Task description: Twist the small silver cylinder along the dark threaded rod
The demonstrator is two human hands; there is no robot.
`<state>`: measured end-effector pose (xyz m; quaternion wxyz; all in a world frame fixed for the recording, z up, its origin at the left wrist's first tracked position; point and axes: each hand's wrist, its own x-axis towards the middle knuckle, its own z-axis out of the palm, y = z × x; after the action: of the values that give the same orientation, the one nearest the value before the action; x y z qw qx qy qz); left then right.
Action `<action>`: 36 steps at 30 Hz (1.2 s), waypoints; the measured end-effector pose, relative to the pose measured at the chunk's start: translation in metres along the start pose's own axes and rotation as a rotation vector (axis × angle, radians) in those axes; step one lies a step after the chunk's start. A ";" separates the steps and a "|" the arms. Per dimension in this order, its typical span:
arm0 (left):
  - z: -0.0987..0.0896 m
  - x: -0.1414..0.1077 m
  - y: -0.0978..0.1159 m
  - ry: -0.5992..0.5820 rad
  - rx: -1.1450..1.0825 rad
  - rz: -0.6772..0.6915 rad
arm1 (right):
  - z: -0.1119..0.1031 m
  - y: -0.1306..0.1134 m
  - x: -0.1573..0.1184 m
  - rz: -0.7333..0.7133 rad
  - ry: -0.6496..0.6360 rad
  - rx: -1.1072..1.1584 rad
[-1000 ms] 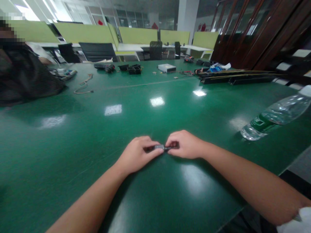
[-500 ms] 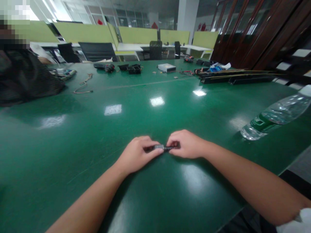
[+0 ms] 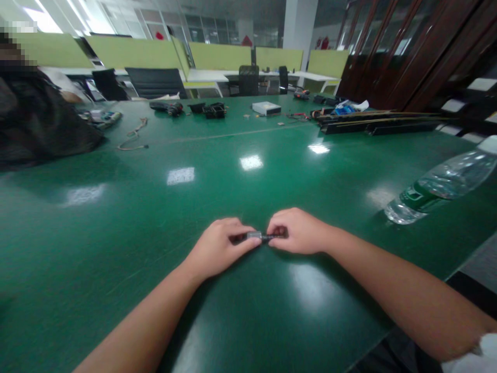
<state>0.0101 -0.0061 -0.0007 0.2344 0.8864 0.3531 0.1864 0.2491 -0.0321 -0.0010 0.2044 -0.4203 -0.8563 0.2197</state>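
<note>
A small metallic grey piece point(image 3: 254, 235) with a dark, thin rod-like part point(image 3: 267, 238) on its right side lies level just above the green table point(image 3: 248, 197). My left hand point(image 3: 221, 246) pinches the grey piece between thumb and fingers. The dark part is held by the thumb and curled fingers of my right hand point(image 3: 297, 231). A narrow gap separates the two hands, and the piece spans it. Its exact kind is too small to tell.
A clear water bottle point(image 3: 438, 186) with a green label is at the right. Further back are a cable point(image 3: 134, 135), a grey box point(image 3: 266, 108), black parts point(image 3: 214, 110) and long dark strips point(image 3: 349, 123). A person in dark clothing point(image 3: 42, 114) is at the left.
The person at the far left has shifted slightly to the left. My hands and the small piece look almost unmoved.
</note>
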 end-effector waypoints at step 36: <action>0.000 -0.001 -0.001 -0.011 -0.016 -0.012 | -0.033 0.005 -0.008 0.372 -0.183 0.082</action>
<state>0.0087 -0.0059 -0.0016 0.2446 0.8833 0.3556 0.1830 0.2741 -0.0289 0.0216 0.0986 -0.5406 -0.7694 0.3256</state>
